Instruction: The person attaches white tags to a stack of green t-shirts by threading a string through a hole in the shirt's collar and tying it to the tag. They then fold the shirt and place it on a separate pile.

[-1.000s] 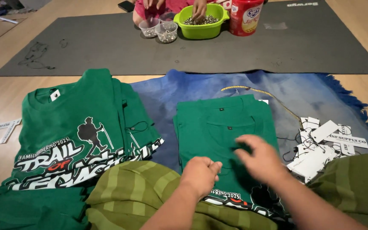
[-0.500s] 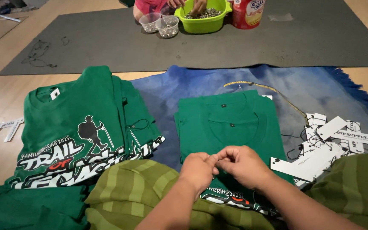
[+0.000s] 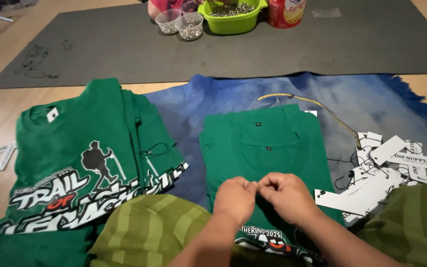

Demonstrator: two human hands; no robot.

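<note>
Floor of pale wood lies under everything, and across its far side runs a flat dark grey mat (image 3: pixel 322 44) with a dull, slightly scuffed face. Nearer you a soft blue cloth (image 3: pixel 352 106) with a fringed right edge is spread over the floor. On the cloth's left edge sits a stack of green shirts (image 3: pixel 75 148), smooth knit, the top one printed with a white and black hiker figure and block lettering. In the middle of the cloth lies a folded green shirt (image 3: pixel 268 143), a neat rectangle with its collar pointing away from you. Your left hand (image 3: pixel 235 195) and right hand (image 3: pixel 287 195) hover together over its near end, knuckles almost touching, fingers curled in tight as if pinching something between them; what that grip holds is too small to tell. On the cloth's right edge lies a loose pile of white card tags (image 3: pixel 386 173), flat oblongs with thin dark strings. A thin yellowish cord (image 3: pixel 292 98) curves just beyond the folded shirt's far edge. At the mat's far edge stands a lime green plastic tub (image 3: pixel 233 22) of small dark bits, with two clear ribbed cups (image 3: pixel 179 24) just left of it and a red canister (image 3: pixel 285 12) just right.
</note>
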